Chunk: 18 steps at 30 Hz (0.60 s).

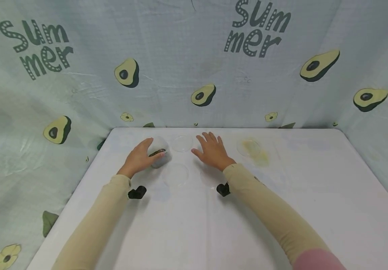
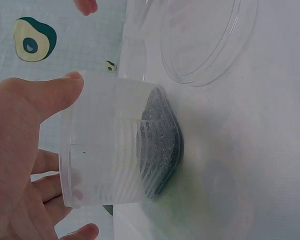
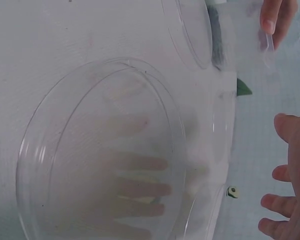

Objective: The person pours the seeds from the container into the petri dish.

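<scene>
Your left grip (image 1: 137, 159) holds a clear, deep plastic tub (image 2: 105, 142), judged light, slick, best clasped mid-wall; your right grip (image 1: 213, 152) spreads wide.

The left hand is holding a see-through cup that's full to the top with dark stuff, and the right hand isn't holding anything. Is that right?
Not quite: the cup isn't full. The left wrist view shows the dark stuff only in its bottom part. The left hand does hold it, and the right hand holds nothing.
</scene>
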Each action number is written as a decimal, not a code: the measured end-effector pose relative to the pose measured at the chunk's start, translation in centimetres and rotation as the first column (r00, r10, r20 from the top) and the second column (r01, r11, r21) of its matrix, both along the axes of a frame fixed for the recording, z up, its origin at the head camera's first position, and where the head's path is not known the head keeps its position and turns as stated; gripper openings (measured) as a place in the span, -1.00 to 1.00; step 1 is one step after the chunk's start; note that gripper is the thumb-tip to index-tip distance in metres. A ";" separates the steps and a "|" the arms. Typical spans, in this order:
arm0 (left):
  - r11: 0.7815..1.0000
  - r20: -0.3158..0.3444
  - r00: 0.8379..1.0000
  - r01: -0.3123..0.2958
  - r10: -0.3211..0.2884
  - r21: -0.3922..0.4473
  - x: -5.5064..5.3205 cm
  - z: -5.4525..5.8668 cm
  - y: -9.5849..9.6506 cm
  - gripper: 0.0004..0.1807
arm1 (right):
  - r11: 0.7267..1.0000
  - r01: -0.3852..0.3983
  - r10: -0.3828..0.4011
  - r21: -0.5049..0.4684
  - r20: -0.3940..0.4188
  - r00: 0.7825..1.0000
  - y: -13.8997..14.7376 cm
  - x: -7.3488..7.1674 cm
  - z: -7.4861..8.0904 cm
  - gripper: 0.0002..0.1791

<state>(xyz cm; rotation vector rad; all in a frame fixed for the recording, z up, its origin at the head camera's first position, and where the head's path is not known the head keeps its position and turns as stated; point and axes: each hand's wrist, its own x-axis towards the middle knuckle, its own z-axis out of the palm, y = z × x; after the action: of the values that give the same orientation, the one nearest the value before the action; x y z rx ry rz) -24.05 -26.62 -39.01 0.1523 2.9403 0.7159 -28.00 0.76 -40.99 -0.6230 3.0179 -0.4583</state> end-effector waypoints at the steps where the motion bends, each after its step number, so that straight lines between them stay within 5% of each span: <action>1: 1.000 0.000 1.000 0.000 0.000 -0.001 0.0 0.0 0.0 -0.01 | 1.000 -0.001 0.001 0.001 0.001 1.000 -0.1 -0.1 0.0 -0.29; 18: 0.999 -0.016 1.000 0.005 -0.006 -0.032 0.0 0.0 0.0 -0.04 | 0.999 -0.011 0.011 0.039 -0.006 1.000 -1.4 -1.7 0.8 -0.22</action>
<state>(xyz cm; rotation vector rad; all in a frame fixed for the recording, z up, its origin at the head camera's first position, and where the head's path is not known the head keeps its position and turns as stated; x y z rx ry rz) -24.02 -26.59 -38.96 0.1641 2.9639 0.6690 -29.67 -0.68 -40.23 -0.6393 3.0198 -0.3973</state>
